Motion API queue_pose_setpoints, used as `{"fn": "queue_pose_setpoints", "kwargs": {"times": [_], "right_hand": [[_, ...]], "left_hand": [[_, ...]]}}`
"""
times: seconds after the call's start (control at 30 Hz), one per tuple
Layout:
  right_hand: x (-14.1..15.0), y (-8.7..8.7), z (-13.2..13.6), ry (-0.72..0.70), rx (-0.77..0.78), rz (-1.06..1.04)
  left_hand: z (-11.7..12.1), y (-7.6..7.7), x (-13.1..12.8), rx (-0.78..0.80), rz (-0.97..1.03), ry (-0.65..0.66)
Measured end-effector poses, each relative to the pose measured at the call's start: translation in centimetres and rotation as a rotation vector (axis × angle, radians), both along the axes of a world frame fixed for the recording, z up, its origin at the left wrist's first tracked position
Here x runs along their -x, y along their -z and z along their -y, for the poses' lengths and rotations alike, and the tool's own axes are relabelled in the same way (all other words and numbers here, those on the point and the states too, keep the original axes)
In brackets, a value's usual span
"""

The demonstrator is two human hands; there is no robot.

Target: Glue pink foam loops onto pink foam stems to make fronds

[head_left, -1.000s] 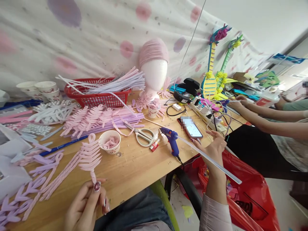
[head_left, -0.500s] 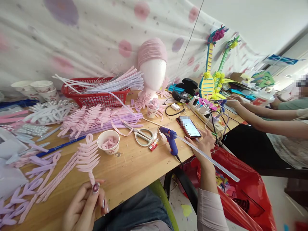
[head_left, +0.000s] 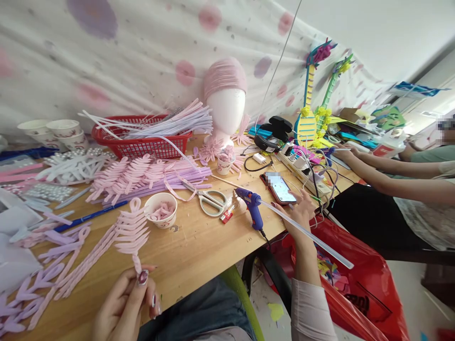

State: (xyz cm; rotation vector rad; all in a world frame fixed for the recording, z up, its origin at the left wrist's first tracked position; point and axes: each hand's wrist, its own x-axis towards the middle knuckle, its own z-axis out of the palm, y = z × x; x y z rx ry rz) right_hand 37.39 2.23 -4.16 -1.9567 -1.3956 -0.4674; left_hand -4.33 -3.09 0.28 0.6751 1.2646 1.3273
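Note:
Pinched upright between thumb and fingers of my left hand (head_left: pixel 130 298) is the stem of a pink pipe-cleaner leaf (head_left: pixel 132 229), with a loop at its tip and paired side fronds. My right hand (head_left: pixel 300 213) reaches across the table edge to a lit smartphone (head_left: pixel 279 188), its fingers apart at the phone's near right corner. Whether a fingertip touches the screen I cannot tell. A blue glue gun (head_left: pixel 253 208) with a long clear glue stick (head_left: pixel 309 232) stands left of that hand; the stick passes in front of my wrist. Beside the leaf is a paper cup (head_left: pixel 159 222) of short pink pieces.
Scissors (head_left: pixel 212 203) and a red lighter (head_left: pixel 226 217) lie mid-table. Finished pink leaves (head_left: pixel 131 175), a red basket (head_left: pixel 142 147) of pipe cleaners and a foam head (head_left: pixel 225 106) stand behind. A power strip (head_left: pixel 305 173) with cables and a co-worker's arms (head_left: pixel 387 175) are at right.
My right hand has shifted slightly left toward the phone, its fingers changing pose. My left hand and the pink leaf stay nearly still.

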Motion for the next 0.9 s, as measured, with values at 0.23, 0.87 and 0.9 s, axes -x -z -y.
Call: {"fn": "queue_pose_setpoints", "kwargs": {"times": [0.23, 0.87, 0.9], "right_hand": [[-0.01, -0.01, -0.13, 0.005, 0.002, 0.002], [-0.33, -0.26, -0.31, 0.077, 0.05, -0.045], [-0.34, -0.4, -0.3, 0.079, 0.061, -0.049]], "left_hand": [[-0.38, 1.22, 0.88, -0.023, -0.044, 0.055], [-0.24, 0.42, 0.45, 0.0, -0.026, 0.044], [-0.23, 0.35, 0.38, 0.001, -0.023, 0.039]]}}
